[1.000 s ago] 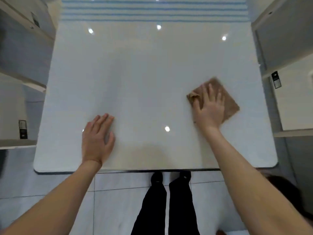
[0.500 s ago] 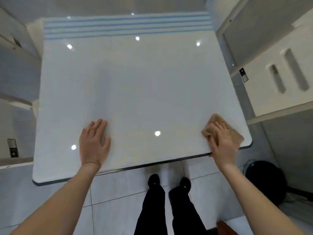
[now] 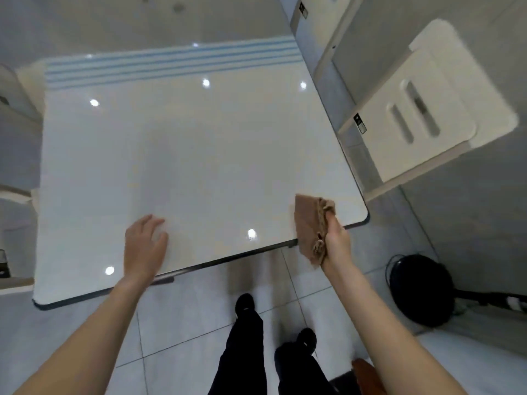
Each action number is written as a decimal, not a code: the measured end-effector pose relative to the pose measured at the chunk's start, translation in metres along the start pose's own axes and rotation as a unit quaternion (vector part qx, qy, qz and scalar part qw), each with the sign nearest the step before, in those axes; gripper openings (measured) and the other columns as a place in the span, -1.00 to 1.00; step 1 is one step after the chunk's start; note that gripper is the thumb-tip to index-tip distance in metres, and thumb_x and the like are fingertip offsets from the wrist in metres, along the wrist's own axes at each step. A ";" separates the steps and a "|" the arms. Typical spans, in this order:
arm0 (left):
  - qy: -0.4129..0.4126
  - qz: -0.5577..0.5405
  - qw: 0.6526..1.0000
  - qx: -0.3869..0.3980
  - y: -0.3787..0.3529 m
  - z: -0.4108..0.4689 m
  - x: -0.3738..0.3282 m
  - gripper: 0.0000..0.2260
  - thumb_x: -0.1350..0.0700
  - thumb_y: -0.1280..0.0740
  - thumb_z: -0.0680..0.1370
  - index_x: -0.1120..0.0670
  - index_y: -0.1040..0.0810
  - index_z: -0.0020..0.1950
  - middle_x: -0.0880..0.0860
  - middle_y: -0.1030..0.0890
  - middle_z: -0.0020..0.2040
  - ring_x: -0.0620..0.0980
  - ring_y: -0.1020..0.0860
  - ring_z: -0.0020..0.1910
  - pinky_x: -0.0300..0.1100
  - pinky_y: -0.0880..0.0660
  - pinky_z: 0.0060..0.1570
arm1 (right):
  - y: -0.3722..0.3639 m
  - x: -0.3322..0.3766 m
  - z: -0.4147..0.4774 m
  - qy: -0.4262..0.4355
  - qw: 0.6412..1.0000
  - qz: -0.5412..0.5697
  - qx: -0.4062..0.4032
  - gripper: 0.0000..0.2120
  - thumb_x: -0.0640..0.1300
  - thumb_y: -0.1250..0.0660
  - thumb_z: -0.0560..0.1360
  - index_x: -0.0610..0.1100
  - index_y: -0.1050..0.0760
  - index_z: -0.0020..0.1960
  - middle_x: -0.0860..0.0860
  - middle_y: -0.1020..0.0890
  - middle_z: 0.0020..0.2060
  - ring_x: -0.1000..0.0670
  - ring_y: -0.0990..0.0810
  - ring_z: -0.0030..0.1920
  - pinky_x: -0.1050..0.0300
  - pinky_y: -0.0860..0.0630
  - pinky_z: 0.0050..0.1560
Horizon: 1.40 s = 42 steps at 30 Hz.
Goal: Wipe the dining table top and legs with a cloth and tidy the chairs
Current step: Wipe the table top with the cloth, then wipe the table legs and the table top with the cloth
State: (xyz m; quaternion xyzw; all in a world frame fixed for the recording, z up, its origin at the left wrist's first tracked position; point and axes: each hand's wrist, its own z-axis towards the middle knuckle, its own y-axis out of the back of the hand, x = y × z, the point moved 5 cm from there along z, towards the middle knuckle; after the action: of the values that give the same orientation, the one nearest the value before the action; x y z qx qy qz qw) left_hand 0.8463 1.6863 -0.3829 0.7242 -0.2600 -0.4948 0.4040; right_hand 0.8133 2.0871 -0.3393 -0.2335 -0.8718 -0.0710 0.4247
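Head view: cloth (image 3: 309, 223) was swept off table (image 3: 185, 152) at 4 o'clock corner, now bunched in right hand (image 3: 338, 242), fingers curled; left hand (image 3: 144, 246) rested flat, fingers relaxed. Top judged done; legs next.

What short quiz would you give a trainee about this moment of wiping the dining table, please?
1. True or false: the left hand holds the cloth.
2. Where is the cloth? A) spread flat at the middle of the table; B) bunched in the right hand at the table's near right edge; C) under the left hand.
3. Fill in: the stripes along the table's far edge are ___.
Key: 1 false, the left hand is over the table top and holds nothing; 2 B; 3 blue.
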 end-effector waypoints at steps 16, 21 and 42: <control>-0.026 -0.203 0.974 0.096 -0.106 -0.251 -0.179 -0.77 0.13 -0.22 0.56 0.09 -0.55 0.18 -0.05 -0.58 0.06 -0.11 -0.52 0.06 -0.27 -0.40 0.10 | 0.221 -0.029 -0.060 -0.094 0.993 0.068 0.023 -0.51 0.23 -0.20 0.56 -0.11 -0.58 0.24 -0.08 -0.67 0.13 -0.09 -0.68 0.08 0.02 -0.63 -0.02; -0.005 -0.175 0.974 0.147 -0.198 -0.270 -0.164 -0.76 0.12 -0.24 0.59 -0.02 -0.51 0.25 -0.18 -0.53 0.14 -0.23 -0.46 0.15 -0.20 -0.40 0.24 | 0.267 -0.074 -0.021 -0.101 0.995 -0.013 -0.012 -0.57 0.23 -0.18 0.55 -0.07 -0.60 0.13 -0.07 -0.66 0.09 -0.16 -0.62 0.10 -0.19 -0.48 0.26; -0.291 -0.316 0.902 0.052 -0.534 0.014 -0.152 -0.42 -0.43 -0.05 0.46 -0.18 -0.32 0.38 -0.17 -0.41 0.36 -0.22 -0.35 0.37 -0.10 -0.29 0.41 | 0.188 -0.176 0.311 0.231 0.963 0.142 0.009 -0.52 0.28 -0.28 0.44 -0.05 -0.63 0.14 -0.07 -0.72 -0.03 -0.21 -0.67 0.04 -0.41 -0.48 0.15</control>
State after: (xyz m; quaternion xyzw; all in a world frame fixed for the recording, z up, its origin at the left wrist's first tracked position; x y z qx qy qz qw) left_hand 0.7636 2.0870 -0.7578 0.6119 -0.1494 -0.7709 0.0943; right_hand 0.7750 2.2918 -0.6852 -0.3283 -0.7086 -0.0546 0.6222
